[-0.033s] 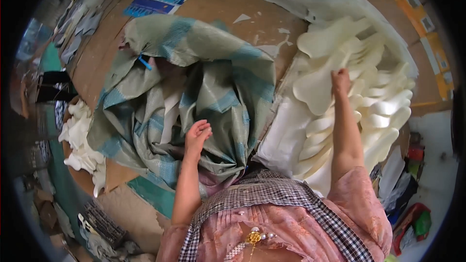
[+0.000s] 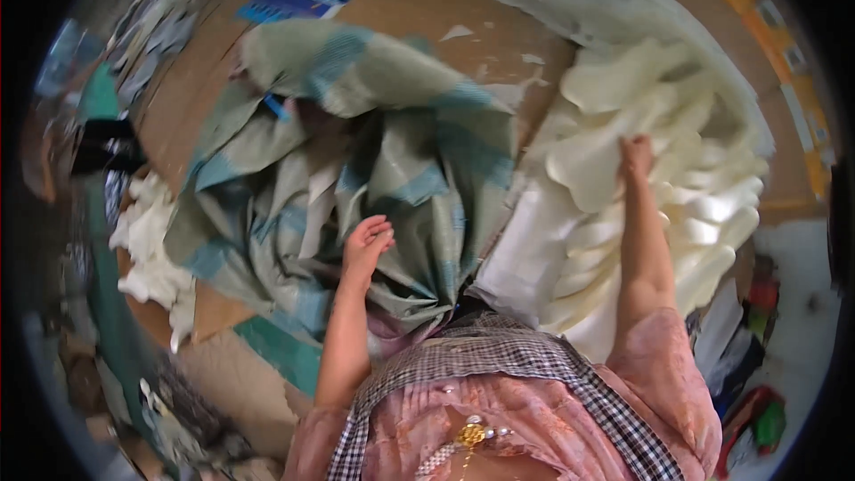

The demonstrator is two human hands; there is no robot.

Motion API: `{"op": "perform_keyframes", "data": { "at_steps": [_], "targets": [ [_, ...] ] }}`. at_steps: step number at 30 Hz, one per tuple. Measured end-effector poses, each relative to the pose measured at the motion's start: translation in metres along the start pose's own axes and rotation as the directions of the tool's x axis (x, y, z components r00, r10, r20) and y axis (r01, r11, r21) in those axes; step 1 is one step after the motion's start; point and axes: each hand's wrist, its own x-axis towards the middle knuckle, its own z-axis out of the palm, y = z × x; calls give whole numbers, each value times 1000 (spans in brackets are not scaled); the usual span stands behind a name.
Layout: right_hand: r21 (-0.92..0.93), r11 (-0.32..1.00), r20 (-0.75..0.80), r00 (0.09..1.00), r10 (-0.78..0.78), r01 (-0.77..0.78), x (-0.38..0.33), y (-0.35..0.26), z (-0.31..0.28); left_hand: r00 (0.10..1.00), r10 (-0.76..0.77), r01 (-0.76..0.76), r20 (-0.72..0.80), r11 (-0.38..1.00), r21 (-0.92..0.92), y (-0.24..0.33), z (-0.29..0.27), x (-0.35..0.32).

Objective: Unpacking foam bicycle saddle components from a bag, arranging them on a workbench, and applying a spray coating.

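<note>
My right hand (image 2: pixel 635 157) is closed over a pile of pale cream, flat, lobed pieces (image 2: pixel 583 165), its fingers drawn in on the edge of one; the grip itself is partly hidden. The pieces overlap in rows at the right, and their exact kind is unclear. My left hand (image 2: pixel 367 248) hovers over a large green and blue woven sack (image 2: pixel 401 151), empty, with its fingers loosely curved and apart. The sack's mouth gapes, its sides crumpled into folds. A pale strip (image 2: pixel 317 209) shows among them.
White sheeting (image 2: pixel 517 267) lies under the pile. Brown cardboard (image 2: pixel 419 4) stretches behind the sack. Limp white pieces (image 2: pixel 147 232) are heaped at the left. A dark box-like object (image 2: pixel 107 150) stands beyond them. Green and red items (image 2: pixel 768 423) lie at the lower right.
The whole view has shifted slightly to the right and blurred. My right hand sits a little nearer to me, still closed at the pile. My left hand has barely moved.
</note>
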Motion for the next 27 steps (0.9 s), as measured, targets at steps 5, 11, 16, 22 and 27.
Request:
{"op": "perform_keyframes", "data": {
  "at_steps": [5, 11, 16, 22, 27],
  "targets": [
    [24, 936, -476, 828, -298, 350, 14, -21, -37, 980, 135, -160, -147, 972, -173, 34, -41, -3],
    [813, 285, 158, 277, -948, 509, -260, -295, -40, 945, 72, -69, -318, 997, 21, 45, -97, 29],
    [612, 211, 495, -161, -854, 762, -278, -364, 132, 407, 904, -239, -128, 241, 941, 157, -134, 82],
    [636, 41, 4, 50, -999, 771, -118, -519, 164, 451, 870, -323, -200, 368, 872, 232, -157, 86],
    [358, -30, 288, -141, -947, 933, -152, -511, 193, 870, 460, -163, -177, 607, 778, 111, -82, 107]
  ]
}}
